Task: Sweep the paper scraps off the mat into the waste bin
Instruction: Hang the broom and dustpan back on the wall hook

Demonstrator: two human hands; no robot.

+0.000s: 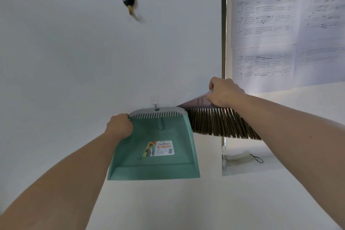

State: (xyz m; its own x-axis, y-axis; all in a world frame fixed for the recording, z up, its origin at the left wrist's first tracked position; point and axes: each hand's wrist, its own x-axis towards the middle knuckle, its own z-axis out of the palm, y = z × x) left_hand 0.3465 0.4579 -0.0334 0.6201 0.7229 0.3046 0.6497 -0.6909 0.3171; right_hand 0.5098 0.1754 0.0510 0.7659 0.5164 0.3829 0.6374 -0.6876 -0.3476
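We hold a green dustpan (156,147) and a brush (214,123) at a wall (74,61).
Left hand (119,126) grips the dustpan's top corner; right hand (224,92) grips the brush's back.

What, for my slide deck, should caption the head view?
Left hand grips green dustpan against wall; right hand holds brush.

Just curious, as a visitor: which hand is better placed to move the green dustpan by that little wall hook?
Left. The left hand grips the dustpan at its top corner, close below the hook. The right hand is occupied: it holds the broom off to the side.
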